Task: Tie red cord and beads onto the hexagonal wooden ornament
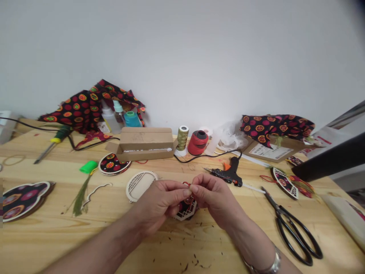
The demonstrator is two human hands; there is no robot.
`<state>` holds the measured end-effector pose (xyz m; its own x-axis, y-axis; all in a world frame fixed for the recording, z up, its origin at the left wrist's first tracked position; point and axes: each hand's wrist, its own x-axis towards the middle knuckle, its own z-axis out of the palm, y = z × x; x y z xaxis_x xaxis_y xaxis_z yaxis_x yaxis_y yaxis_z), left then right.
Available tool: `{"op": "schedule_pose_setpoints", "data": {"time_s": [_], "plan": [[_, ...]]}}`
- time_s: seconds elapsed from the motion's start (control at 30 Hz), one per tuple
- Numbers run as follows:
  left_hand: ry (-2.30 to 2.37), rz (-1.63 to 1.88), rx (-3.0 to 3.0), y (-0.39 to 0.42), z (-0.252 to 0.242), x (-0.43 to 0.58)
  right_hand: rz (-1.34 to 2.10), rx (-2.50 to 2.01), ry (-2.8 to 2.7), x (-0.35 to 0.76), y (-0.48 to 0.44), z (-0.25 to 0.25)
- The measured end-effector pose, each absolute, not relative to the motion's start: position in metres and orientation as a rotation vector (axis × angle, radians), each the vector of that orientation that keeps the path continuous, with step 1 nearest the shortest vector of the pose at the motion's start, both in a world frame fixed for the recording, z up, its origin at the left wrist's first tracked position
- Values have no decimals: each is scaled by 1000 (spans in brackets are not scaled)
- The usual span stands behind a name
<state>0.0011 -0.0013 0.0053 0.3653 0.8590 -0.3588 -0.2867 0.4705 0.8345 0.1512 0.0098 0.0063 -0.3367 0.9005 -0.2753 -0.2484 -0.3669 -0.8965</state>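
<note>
My left hand and my right hand meet at the middle of the table, thumbs and forefingers pinched on a red cord. Below the fingertips hangs or rests a fabric-covered ornament with a pale wooden lattice edge; the hands hide part of it. Whether it touches the table I cannot tell. Just left of my left hand lies a round wooden frame with a lattice pattern. Beyond my right hand is a black glue gun.
Black-handled scissors lie at right, beside a black pole. Behind stand an open cardboard box, a gold thread spool and a red thread spool. A screwdriver, a green tassel and a fabric-covered piece are at left.
</note>
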Motion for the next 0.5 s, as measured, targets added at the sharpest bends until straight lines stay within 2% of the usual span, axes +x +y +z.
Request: {"op": "schedule_pose_setpoints", "data": {"time_s": [0.5], "plan": [[967,895,810,-1,6,2,1704,-1113,-1151,149,8,7]]}}
